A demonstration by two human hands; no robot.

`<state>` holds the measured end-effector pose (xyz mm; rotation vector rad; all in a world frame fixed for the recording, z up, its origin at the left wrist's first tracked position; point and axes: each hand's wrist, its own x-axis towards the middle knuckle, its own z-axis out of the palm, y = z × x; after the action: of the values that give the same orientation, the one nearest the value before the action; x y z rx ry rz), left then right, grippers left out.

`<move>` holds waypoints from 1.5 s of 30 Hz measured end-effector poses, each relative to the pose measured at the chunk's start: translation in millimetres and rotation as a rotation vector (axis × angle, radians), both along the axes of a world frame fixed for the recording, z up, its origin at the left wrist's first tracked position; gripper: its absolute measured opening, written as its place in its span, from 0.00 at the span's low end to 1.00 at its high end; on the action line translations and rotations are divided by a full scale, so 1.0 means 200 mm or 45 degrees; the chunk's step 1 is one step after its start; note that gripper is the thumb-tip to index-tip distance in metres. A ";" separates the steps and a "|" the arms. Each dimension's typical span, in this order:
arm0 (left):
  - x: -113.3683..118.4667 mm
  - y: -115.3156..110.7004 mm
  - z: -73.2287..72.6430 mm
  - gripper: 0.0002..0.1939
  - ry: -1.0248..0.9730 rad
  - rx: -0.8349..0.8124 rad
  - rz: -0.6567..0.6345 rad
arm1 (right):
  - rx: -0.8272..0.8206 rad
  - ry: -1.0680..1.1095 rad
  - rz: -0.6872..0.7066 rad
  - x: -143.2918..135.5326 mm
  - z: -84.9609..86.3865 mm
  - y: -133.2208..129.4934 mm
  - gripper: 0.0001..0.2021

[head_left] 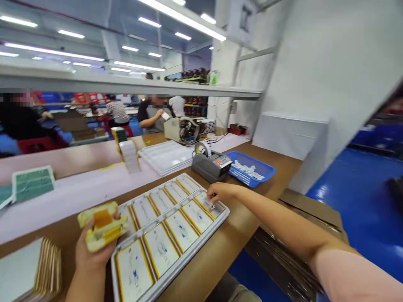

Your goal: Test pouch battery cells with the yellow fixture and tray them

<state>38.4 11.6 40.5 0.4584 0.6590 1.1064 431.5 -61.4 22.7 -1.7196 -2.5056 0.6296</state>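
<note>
A yellow foam-like block with an orange patch in its middle is gripped in my left hand, over the left edge of a white tray. Flat white rectangular packs with yellow edges lie in two rows in the tray. My right hand reaches to the tray's far right corner, its fingers bent down onto the last pack of the near row. Whether those fingertips pinch anything is too small to make out.
Behind the tray stand a grey tape dispenser, a blue basket with white pieces and stacked white trays. More packs are stacked at lower left. A person sits across the bench, below a shelf bar.
</note>
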 end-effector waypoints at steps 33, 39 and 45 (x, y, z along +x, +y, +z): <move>0.06 0.05 -0.14 0.16 0.171 0.066 0.023 | -0.526 0.144 0.182 0.08 -0.01 0.31 0.06; 0.06 0.04 -0.14 0.16 0.110 -0.018 0.018 | -0.480 0.097 0.231 0.04 -0.04 0.27 0.06; 0.06 0.04 -0.15 0.15 0.131 0.045 0.009 | -0.300 0.017 0.226 0.04 -0.02 0.25 0.04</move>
<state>50.0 19.4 11.4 0.5470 0.7323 1.1078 439.4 -12.0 18.8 -1.5586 -2.6888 0.9814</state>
